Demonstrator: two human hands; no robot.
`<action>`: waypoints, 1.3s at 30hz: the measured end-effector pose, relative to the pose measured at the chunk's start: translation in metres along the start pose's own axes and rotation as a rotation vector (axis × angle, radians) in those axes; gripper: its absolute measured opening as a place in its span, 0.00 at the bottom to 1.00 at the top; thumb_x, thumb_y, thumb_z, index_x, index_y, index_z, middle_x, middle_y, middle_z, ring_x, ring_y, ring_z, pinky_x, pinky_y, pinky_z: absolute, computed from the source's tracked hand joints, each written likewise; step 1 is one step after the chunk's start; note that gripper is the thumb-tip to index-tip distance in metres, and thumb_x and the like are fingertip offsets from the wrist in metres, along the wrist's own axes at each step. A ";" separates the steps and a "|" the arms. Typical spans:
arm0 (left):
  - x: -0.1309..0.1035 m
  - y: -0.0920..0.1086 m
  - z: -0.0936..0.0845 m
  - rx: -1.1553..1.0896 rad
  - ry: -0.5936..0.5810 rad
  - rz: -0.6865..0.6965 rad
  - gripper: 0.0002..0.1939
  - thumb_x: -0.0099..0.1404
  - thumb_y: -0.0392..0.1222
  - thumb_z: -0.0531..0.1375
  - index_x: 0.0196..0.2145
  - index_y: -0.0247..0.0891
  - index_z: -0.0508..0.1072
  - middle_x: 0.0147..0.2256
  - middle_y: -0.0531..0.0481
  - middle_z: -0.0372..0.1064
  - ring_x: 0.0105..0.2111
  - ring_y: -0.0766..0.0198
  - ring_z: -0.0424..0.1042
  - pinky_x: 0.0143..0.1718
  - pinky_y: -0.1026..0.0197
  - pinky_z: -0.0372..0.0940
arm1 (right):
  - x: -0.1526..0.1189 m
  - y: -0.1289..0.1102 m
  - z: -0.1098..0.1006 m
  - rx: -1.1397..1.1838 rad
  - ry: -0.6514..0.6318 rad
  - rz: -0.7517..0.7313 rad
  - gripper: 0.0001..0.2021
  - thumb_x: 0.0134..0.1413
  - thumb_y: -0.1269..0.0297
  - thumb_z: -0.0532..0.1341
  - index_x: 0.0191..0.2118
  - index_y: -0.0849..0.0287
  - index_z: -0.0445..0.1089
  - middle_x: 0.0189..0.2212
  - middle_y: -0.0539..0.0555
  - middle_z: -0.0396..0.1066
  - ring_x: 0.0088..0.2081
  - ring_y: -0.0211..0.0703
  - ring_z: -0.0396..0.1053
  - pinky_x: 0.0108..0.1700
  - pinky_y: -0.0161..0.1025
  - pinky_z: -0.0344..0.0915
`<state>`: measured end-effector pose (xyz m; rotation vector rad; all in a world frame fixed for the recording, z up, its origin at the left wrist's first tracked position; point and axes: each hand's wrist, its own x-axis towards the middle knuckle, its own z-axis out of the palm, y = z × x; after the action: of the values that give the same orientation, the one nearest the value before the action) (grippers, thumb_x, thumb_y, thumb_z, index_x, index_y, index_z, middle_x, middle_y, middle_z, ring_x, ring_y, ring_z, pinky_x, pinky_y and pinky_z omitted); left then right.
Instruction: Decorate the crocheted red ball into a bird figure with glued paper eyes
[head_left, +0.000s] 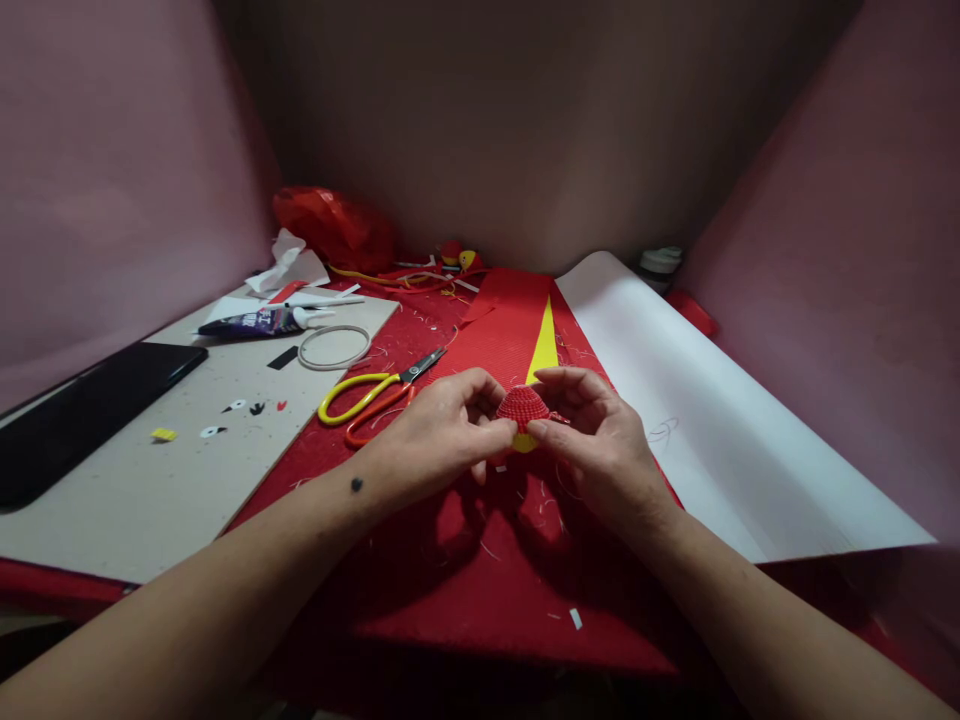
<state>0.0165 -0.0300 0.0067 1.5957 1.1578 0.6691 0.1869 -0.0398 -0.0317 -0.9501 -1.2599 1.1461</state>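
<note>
A small domed piece of red woven fabric with a yellow part below it is held up over the red cloth. My left hand pinches its left side between thumb and fingers. On its right side, the thumb and fingers of my right hand are closed on it. Scissors with one yellow and one orange-red handle lie left of my hands, blades pointing away. Beyond my hands a red fabric strip and a yellow piece lie flat.
On the left, a grey board bears a black phone-like slab, a glue tube, a ring and small cutouts. A white sheet lies right. Behind are a red bag and a small red-yellow figure.
</note>
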 end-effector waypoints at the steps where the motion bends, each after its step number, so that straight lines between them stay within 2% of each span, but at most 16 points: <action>1: 0.000 0.000 0.000 -0.003 0.001 0.001 0.08 0.56 0.39 0.58 0.35 0.37 0.66 0.19 0.57 0.66 0.21 0.65 0.69 0.25 0.63 0.62 | 0.000 0.000 0.000 0.000 0.002 -0.002 0.18 0.43 0.69 0.70 0.42 0.52 0.69 0.42 0.51 0.69 0.43 0.43 0.69 0.45 0.42 0.67; 7: 0.001 0.002 0.001 -0.002 0.009 -0.013 0.08 0.56 0.39 0.59 0.34 0.37 0.65 0.19 0.58 0.65 0.20 0.66 0.68 0.24 0.64 0.61 | 0.000 0.000 -0.001 -0.015 0.006 -0.006 0.18 0.43 0.69 0.70 0.42 0.53 0.69 0.43 0.51 0.69 0.44 0.44 0.69 0.46 0.43 0.67; 15: 0.002 -0.003 0.001 -0.054 -0.014 -0.009 0.10 0.55 0.39 0.60 0.36 0.37 0.65 0.23 0.56 0.69 0.20 0.68 0.68 0.23 0.64 0.63 | 0.001 -0.002 -0.001 0.055 0.025 0.030 0.17 0.41 0.69 0.71 0.40 0.53 0.70 0.41 0.50 0.70 0.44 0.43 0.69 0.46 0.41 0.66; 21: 0.002 -0.001 -0.001 -0.006 -0.011 -0.008 0.10 0.57 0.39 0.60 0.37 0.36 0.65 0.23 0.55 0.69 0.20 0.68 0.70 0.22 0.65 0.64 | 0.002 -0.006 0.000 0.174 0.020 0.127 0.18 0.38 0.70 0.72 0.38 0.54 0.72 0.40 0.51 0.69 0.42 0.43 0.68 0.42 0.39 0.66; 26: 0.005 -0.005 -0.003 -0.066 -0.026 0.009 0.13 0.57 0.40 0.61 0.40 0.36 0.64 0.25 0.55 0.67 0.20 0.67 0.70 0.23 0.64 0.64 | 0.005 -0.007 0.001 0.267 0.003 0.239 0.18 0.34 0.69 0.73 0.37 0.56 0.72 0.38 0.52 0.70 0.36 0.43 0.69 0.37 0.40 0.67; 30: 0.006 -0.007 0.000 -0.147 -0.015 0.010 0.18 0.56 0.37 0.62 0.43 0.36 0.61 0.26 0.57 0.65 0.20 0.68 0.69 0.21 0.64 0.65 | 0.006 -0.007 0.000 0.284 -0.008 0.275 0.20 0.33 0.67 0.73 0.37 0.56 0.72 0.36 0.53 0.70 0.33 0.43 0.69 0.38 0.44 0.68; 33: 0.005 -0.009 0.001 -0.221 -0.015 0.001 0.22 0.54 0.35 0.62 0.45 0.37 0.59 0.29 0.56 0.64 0.20 0.68 0.69 0.20 0.65 0.65 | 0.007 -0.005 -0.002 0.301 0.063 0.303 0.21 0.32 0.67 0.74 0.37 0.56 0.72 0.35 0.52 0.70 0.34 0.43 0.70 0.38 0.43 0.69; 35: 0.001 -0.012 0.000 -0.186 -0.036 -0.015 0.21 0.55 0.37 0.62 0.45 0.38 0.60 0.31 0.54 0.65 0.19 0.69 0.68 0.19 0.64 0.65 | 0.009 -0.002 -0.003 0.290 0.108 0.336 0.22 0.31 0.66 0.74 0.38 0.56 0.72 0.36 0.52 0.69 0.33 0.42 0.70 0.35 0.41 0.69; 39: -0.019 -0.015 -0.005 0.051 -0.030 0.032 0.13 0.59 0.42 0.59 0.42 0.38 0.66 0.29 0.53 0.67 0.20 0.68 0.67 0.19 0.65 0.63 | 0.012 0.006 -0.006 0.207 0.130 0.322 0.21 0.32 0.64 0.74 0.38 0.54 0.72 0.35 0.51 0.70 0.34 0.44 0.72 0.36 0.40 0.70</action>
<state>-0.0009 -0.0453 -0.0034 1.6655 1.1373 0.6385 0.1919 -0.0262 -0.0353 -1.0761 -0.8845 1.4101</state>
